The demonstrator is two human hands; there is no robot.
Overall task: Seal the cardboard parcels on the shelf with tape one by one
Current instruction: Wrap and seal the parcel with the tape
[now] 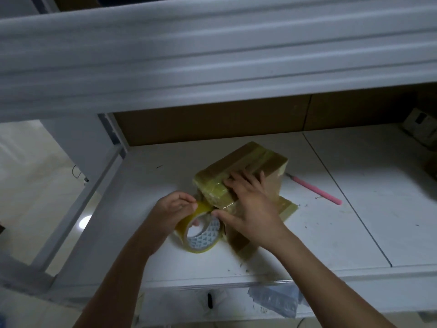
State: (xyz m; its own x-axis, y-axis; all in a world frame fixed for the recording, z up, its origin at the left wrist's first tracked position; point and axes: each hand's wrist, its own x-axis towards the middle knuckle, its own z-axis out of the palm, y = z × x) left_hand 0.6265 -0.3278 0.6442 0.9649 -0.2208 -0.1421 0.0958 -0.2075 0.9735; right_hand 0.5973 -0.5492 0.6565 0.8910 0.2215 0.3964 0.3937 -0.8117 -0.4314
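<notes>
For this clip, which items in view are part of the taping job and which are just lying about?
In use:
- parcel, tilted up on the shelf, part wrapped in tape
- tape roll, gripped by the left hand
- right hand, pressing flat on the parcel

Lying about:
- pink cutter, right of the parcel
- plastic bag below the shelf edge
- grey device, far right

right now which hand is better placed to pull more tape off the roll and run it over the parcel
Left. The left hand already holds the tape roll, pinching its loose end beside the parcel. The right hand lies spread on the parcel, steadying it, so it looks best left there.
</notes>
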